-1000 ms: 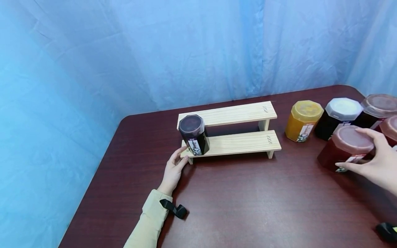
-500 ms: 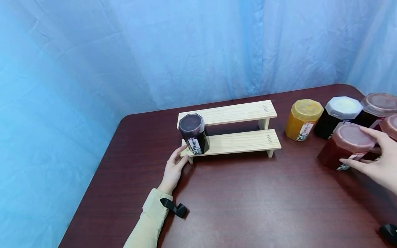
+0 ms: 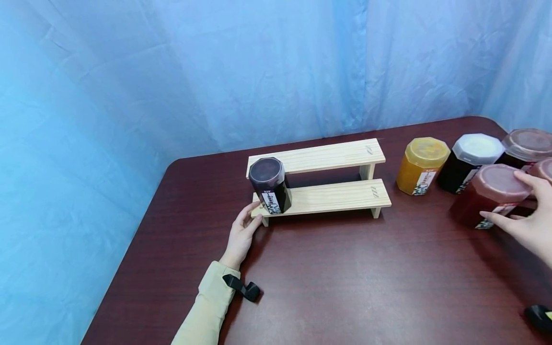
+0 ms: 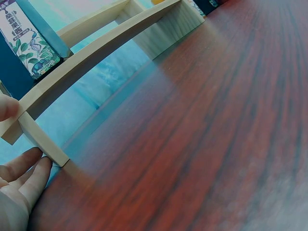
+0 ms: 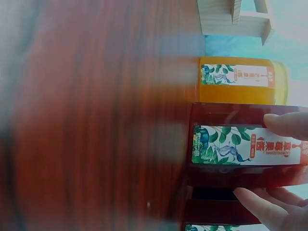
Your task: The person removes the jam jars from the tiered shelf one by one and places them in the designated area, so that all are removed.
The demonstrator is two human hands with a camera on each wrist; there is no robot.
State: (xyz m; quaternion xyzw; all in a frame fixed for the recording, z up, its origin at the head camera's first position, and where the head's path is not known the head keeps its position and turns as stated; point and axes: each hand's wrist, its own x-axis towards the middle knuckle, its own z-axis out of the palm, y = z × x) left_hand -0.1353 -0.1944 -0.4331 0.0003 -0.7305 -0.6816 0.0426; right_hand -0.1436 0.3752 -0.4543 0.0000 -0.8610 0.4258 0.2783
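In the head view, my right hand (image 3: 532, 220) grips a dark red jam jar (image 3: 474, 201) at the right, thumb on the near side and fingers on the far side. The right wrist view shows the jar's white label (image 5: 226, 144) beside the thumb; whether its base touches the table I cannot tell. My left hand (image 3: 239, 237) holds the left end of a two-tier wooden rack (image 3: 332, 199). Its thumb lies at the lower board's end, and its fingers are by the leg (image 4: 45, 139). On that board's left end stands a dark purple jar (image 3: 269, 187).
A yellow jar (image 3: 422, 167) stands right of the rack. Beside it are a black jar with a white lid (image 3: 470, 163), a dark jar (image 3: 528, 143) and another red jar (image 3: 543, 170), partly cut off. Blue curtains (image 3: 276, 72) hang behind the brown table (image 3: 327, 273).
My right hand has moved the red jar slightly back and right, closer to the other jars. The left hand keeps its place on the rack.
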